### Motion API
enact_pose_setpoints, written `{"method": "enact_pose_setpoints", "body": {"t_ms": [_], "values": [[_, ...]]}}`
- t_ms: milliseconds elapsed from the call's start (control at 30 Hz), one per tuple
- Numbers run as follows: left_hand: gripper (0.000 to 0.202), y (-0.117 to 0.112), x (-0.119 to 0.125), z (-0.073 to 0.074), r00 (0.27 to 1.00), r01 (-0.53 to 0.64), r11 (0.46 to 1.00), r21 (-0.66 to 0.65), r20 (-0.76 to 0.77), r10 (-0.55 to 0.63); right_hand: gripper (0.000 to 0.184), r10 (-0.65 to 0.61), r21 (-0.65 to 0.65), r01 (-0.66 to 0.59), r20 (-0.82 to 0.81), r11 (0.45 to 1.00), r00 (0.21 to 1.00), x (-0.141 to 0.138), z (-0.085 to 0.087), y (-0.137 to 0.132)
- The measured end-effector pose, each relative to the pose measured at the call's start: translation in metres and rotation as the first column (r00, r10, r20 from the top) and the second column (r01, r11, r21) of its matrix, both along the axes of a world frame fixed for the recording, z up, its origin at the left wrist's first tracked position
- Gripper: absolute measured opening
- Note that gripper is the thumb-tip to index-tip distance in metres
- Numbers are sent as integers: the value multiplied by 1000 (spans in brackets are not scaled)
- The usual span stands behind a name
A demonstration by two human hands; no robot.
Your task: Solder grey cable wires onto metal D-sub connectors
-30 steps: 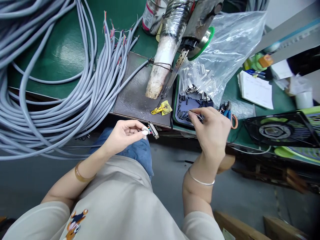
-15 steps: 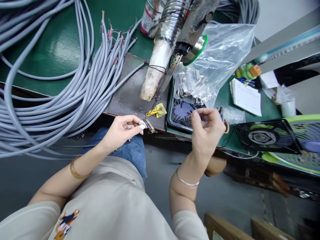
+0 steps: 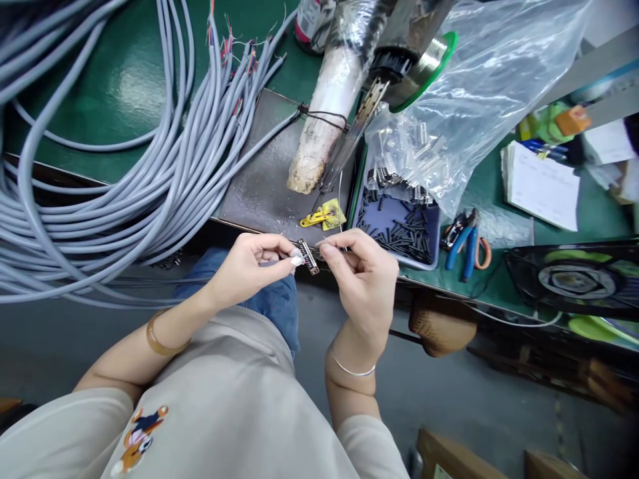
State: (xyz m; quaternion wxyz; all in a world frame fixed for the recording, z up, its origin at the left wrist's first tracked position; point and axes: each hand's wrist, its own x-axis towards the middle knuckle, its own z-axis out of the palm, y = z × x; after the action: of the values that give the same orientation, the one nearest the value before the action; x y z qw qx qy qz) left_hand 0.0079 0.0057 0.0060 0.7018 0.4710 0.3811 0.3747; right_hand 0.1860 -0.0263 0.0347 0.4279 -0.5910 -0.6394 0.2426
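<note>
Near the table's front edge, my left hand [image 3: 262, 263] is closed in a pinch on a small metal multi-pin connector [image 3: 307, 257], its row of contacts tilted toward my right hand. Just right of it, my right hand [image 3: 362, 273] pinches a thin silvery solder wire [image 3: 341, 199], with a short end poking out past the fingertips toward the connector. Above them, a solder spool [image 3: 424, 73] with a green rim sits beside a white, tape-wrapped stick [image 3: 317, 143]. A yellow clip-like piece [image 3: 317, 217] lies with a yellow pad [image 3: 335, 211] on the dark board [image 3: 254, 179].
Grey cables [image 3: 174, 193] with stripped ends spread over the left. A purple tray [image 3: 394, 213] holds black tubes, with a plastic bag of connectors [image 3: 414, 156] over it. Blue-handled pliers [image 3: 464, 246], a notepad [image 3: 539, 186] and a black fan [image 3: 574, 279] are at right.
My right hand has moved left from in front of the tray to beside the connector, and the solder wire now shows at its fingers. The connector has turned slightly in my left hand.
</note>
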Motion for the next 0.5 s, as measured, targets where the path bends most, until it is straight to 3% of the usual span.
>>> {"method": "enact_pose_setpoints", "body": {"t_ms": [367, 500], "values": [[9, 0, -1, -1, 998, 43, 999, 16, -50, -42, 14, 135, -14, -135, 229, 991, 964, 4, 4, -2], [18, -2, 0, -4, 994, 23, 1000, -16, 108, -21, 17, 132, 41, -147, 259, 988, 957, -1, 2, -3]]}}
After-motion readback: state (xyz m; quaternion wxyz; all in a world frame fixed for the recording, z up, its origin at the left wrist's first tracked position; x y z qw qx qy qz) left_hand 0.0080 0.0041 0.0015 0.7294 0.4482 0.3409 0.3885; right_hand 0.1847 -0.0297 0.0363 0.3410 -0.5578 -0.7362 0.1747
